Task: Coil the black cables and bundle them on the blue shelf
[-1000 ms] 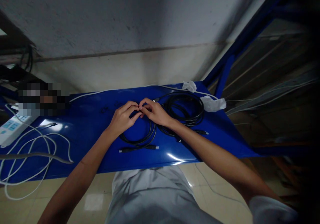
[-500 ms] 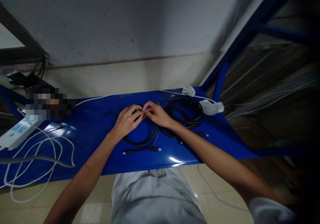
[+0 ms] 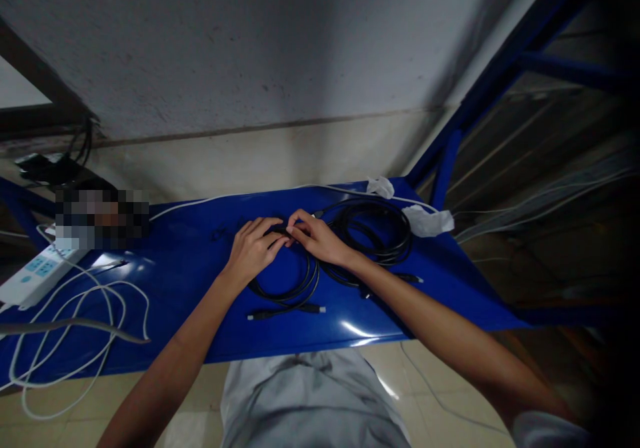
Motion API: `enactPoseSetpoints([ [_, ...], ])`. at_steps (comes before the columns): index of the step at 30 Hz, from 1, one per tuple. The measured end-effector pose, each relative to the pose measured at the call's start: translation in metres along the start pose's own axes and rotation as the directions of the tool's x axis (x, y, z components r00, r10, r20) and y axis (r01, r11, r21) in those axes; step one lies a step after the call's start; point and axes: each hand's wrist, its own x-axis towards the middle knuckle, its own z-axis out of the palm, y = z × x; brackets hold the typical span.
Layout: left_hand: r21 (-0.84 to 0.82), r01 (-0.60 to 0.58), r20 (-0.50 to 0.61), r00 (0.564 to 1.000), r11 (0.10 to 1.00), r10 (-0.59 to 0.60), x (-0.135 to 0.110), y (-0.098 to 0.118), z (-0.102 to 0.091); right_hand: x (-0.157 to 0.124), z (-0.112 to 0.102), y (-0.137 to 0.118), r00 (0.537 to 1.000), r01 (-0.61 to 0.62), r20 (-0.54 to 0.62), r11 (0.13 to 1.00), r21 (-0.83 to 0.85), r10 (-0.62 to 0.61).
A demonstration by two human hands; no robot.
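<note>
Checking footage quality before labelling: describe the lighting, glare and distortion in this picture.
Head view: dim, the right side sinking into black; glare patches on the blue table at front and left; wide-angle lens bows its edge; left hand and right hand on the cable coil look fairly sharp.

Both hands (image 3: pixel 287 241) pinching black cable coil (image 3: pixel 290 287), blue table (image 3: pixel 190 261)
</note>
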Motion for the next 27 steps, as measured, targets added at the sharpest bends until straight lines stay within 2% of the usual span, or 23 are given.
enactPoseSetpoints([
  [5, 0.004, 0.000, -0.014, 1.000, 1.000, 0.000, 0.002, 0.005, 0.000, 0.001, -0.001, -0.001, 1.000, -0.014, -0.012, 0.999, 0.036, 0.015],
  [18, -0.214, 0.105, -0.114, 0.985, 0.971, -0.132, 0.004, 0.006, 0.009, 0.000, -0.003, -0.002, 1.000, 0.021, -0.004, 0.999, 0.044, -0.021],
  [27, -0.203, 0.129, -0.144, 0.977, 0.971, -0.160, 0.005, 0.009, 0.005, 0.001, 0.000, -0.006, 0.999, 0.037, -0.020, 0.999, 0.007, -0.037],
])
